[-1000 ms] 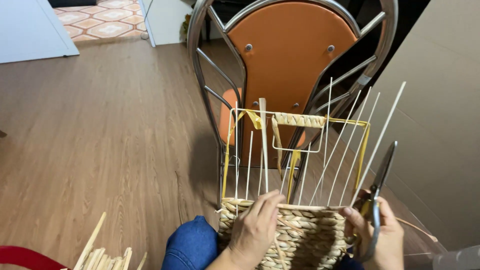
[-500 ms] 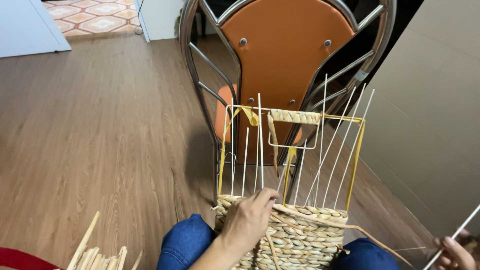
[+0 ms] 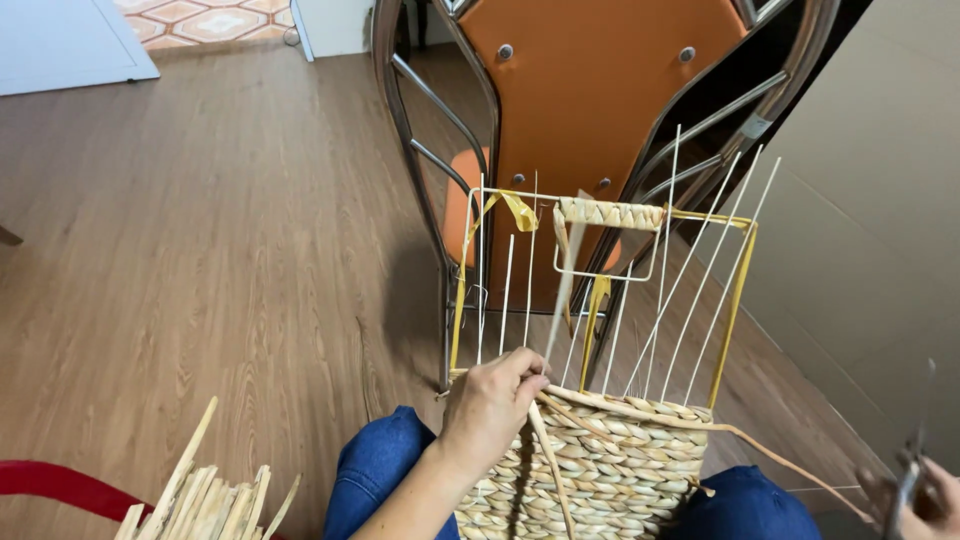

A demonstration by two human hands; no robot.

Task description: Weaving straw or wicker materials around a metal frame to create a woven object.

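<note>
A half-woven straw basket stands between my knees, built on a white and yellow wire frame with thin upright stakes. My left hand rests on the woven rim at its left side, fingers pinched on a flat straw strand that rises along the stakes. A long strand runs from the rim out to the lower right. My right hand is blurred at the bottom right corner, closed on a pair of scissors, well away from the basket.
An orange chair with a metal tube frame stands right behind the basket. A bundle of cut straw strips and a red object lie at the lower left on the wood floor. A beige wall runs along the right.
My right hand with the scissors has left the basket's right side and swung out to the lower right. My left hand has stayed on the rim.
</note>
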